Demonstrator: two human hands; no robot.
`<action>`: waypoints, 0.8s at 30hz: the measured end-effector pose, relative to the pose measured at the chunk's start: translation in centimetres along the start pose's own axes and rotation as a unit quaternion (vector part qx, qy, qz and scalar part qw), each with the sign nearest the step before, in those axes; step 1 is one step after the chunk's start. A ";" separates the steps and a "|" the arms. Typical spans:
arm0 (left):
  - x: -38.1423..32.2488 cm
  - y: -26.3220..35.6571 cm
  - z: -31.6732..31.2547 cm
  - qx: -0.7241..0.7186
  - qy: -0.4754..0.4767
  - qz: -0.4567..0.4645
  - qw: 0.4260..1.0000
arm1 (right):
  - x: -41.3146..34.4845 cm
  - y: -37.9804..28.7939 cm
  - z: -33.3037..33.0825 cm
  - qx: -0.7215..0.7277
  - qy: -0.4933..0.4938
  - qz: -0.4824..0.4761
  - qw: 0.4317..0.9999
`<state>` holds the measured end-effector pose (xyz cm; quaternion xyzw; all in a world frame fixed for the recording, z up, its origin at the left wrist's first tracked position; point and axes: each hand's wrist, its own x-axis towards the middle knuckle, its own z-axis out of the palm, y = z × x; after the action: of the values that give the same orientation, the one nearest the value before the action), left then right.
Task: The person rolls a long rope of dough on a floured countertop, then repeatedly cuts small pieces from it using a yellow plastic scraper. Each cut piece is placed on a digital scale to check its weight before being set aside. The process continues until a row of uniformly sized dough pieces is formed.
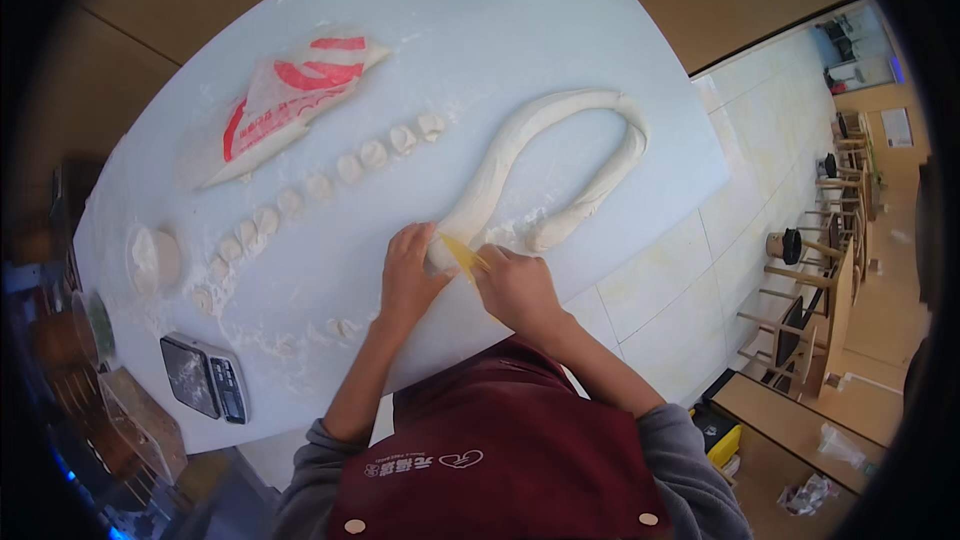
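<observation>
A long rope of dough (517,142) curves in a loop over the white tabletop (480,30). Its near end lies between my hands. My left hand (411,274) is closed around that end, fingers on its left side. In my right hand (517,285) is a yellow dough scraper (463,259), its edge against the dough just beside my left fingers. Whether the blade has passed fully through cannot be seen. The rope's other end (546,234) rests to the right of my right hand. A slanting row of several small dough pieces (319,185) lies to the left.
Behind the row lies a plastic bag with red print (292,94). A tub of white powder (154,259) and a digital kitchen scale (204,377) stand at the left. Loose flour (281,349) dusts the tabletop. Wooden chairs (787,330) stand beyond the table's right edge.
</observation>
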<state>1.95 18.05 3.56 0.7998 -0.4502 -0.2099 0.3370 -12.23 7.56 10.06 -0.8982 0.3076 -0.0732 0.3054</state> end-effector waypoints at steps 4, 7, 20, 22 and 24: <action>-0.8 -0.8 1.8 0.000 0.084 0.017 0.996 | 2.0 -1.0 1.7 -0.083 -0.043 -0.012 0.996; -0.9 -1.1 2.0 -0.012 0.092 0.018 0.996 | 2.5 -1.2 2.3 -0.101 -0.045 -0.018 0.994; -1.5 -1.7 1.3 -0.030 0.109 0.024 0.993 | 6.4 -2.3 2.7 -0.120 -0.121 0.003 0.985; -2.5 -2.7 0.1 -0.029 0.124 0.010 0.992 | 7.5 -1.8 0.6 -0.069 -0.105 -0.041 0.991; -4.1 -4.9 -2.0 -0.062 0.205 -0.074 0.974 | 9.4 -0.6 -2.8 -0.050 -0.036 -0.077 0.995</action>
<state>3.99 24.03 1.50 0.8346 -0.2966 -0.0932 0.4548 -5.32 0.94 12.12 -0.9354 0.2295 -0.0489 0.2647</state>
